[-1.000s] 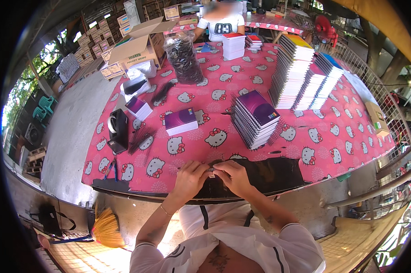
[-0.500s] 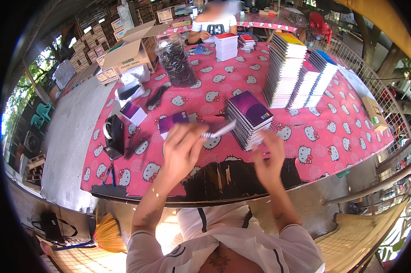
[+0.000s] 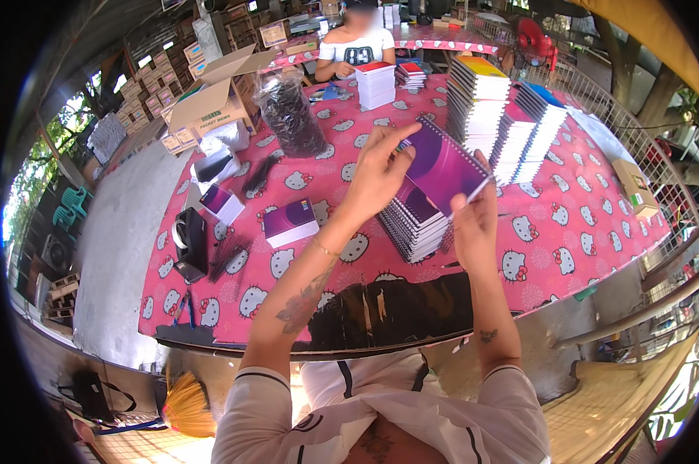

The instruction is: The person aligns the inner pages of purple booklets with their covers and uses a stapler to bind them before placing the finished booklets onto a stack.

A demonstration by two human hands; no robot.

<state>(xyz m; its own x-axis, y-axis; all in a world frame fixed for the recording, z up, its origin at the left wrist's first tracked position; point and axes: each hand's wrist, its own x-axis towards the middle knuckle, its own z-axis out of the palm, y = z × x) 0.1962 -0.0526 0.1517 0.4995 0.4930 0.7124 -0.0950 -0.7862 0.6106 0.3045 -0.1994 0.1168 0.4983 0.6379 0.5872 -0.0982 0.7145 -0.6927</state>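
A purple spiral notebook [image 3: 444, 166] is held tilted above a stack of similar notebooks [image 3: 413, 232]. My left hand [image 3: 382, 166] grips its left corner with bent fingers. My right hand [image 3: 475, 220] holds the lower right corner, thumb on the cover and fingers behind. Dark coil binding runs along the notebook's upper right edge. Left of my hands lies a low pile of purple-covered pads [image 3: 289, 223], with a smaller purple-topped pile [image 3: 223, 205] farther left.
Tall notebook stacks [image 3: 477, 100] stand at the back right. A black tape dispenser [image 3: 192, 243], loose black coils [image 3: 227, 259] and a blue-handled tool [image 3: 184, 307] lie left. Behind are a bag of black coils [image 3: 291, 120], an open carton [image 3: 210, 108] and a seated person [image 3: 357, 50].
Both hands have risen and moved away from me. The blurred pale item in my left hand now appears as a purple-covered notebook, and my right hand has taken hold of it too.
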